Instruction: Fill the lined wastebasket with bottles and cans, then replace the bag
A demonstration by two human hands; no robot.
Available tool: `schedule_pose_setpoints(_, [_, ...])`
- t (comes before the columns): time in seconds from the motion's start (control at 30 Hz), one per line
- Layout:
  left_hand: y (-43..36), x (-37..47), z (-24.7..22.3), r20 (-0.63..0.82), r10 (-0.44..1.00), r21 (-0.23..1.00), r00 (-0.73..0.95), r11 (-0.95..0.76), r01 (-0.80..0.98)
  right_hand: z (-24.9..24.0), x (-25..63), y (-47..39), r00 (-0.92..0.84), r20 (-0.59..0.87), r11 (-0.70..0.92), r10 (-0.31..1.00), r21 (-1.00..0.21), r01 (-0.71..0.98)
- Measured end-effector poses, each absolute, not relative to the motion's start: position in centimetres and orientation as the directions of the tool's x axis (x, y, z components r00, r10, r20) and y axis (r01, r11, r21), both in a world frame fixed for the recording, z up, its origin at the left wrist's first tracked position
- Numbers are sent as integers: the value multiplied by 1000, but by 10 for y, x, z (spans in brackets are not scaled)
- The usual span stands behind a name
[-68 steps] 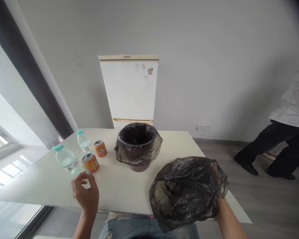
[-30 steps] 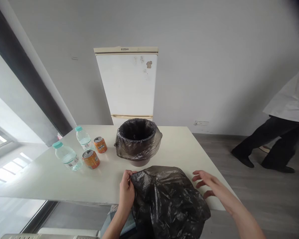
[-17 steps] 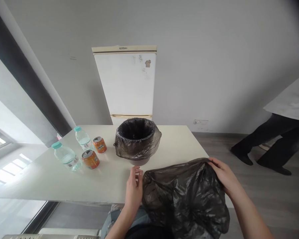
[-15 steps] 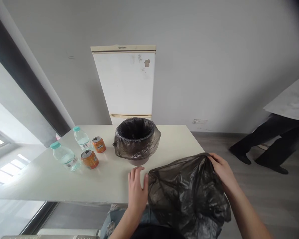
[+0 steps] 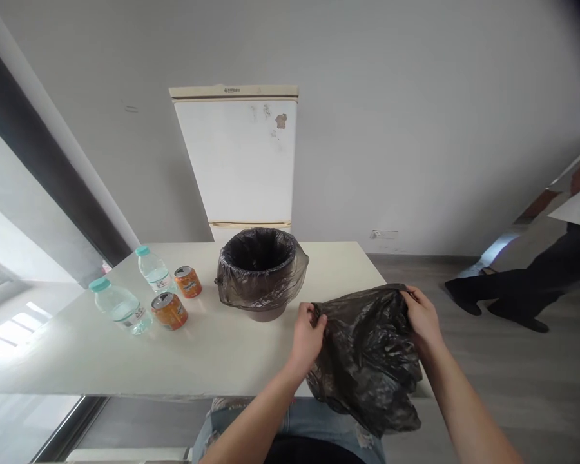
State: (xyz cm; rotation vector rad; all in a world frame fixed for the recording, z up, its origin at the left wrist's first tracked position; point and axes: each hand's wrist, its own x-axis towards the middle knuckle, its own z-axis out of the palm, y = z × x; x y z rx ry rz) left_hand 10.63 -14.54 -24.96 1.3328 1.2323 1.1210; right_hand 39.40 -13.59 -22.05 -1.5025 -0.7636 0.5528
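A crumpled, see-through black plastic bag (image 5: 367, 354) hangs between my hands over the table's front right part. My left hand (image 5: 308, 332) pinches the bag's upper left corner. At its upper right corner, my right hand (image 5: 421, 316) grips the plastic. Beyond my left hand a bin (image 5: 265, 314) stands upright, lined with another black bag (image 5: 261, 280) folded over its rim. Two clear bottles with teal caps, one nearer (image 5: 120, 306) and one farther (image 5: 154, 270), stand on the left beside two orange cans (image 5: 170, 311), (image 5: 188, 281).
The pale table (image 5: 212, 361) reaches from the left edge to below my hands. Behind it stands a white fridge (image 5: 241, 161) against the grey wall. At the right, a person's dark-trousered legs (image 5: 555, 270) are on the grey floor.
My left hand has moved right and closed on the black bag. The bag is now held at both upper corners and sits higher. The person at the right has shifted their legs.
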Motion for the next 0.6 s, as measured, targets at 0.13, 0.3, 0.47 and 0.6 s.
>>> schedule_pose_setpoints(0.13, [-123,86,-247,147,987,953,-64,-124,278,-223,421,-126,605,59,-15,794,-993,118])
schedule_pose_setpoints(0.3, [-143,75,-243,217,976,871,13,-200,448,-228,449,-112,395,-202,-282,896,-946,157])
schedule_pose_setpoints(0.47, [-192,98,-227,401,914,641,68,-333,691,-235,443,-105,484,-182,-274,856,-954,125])
schedule_pose_setpoints(0.6, [-217,117,-219,401,835,570,376,-549,611,-243,442,-100,714,-39,-206,699,-967,149])
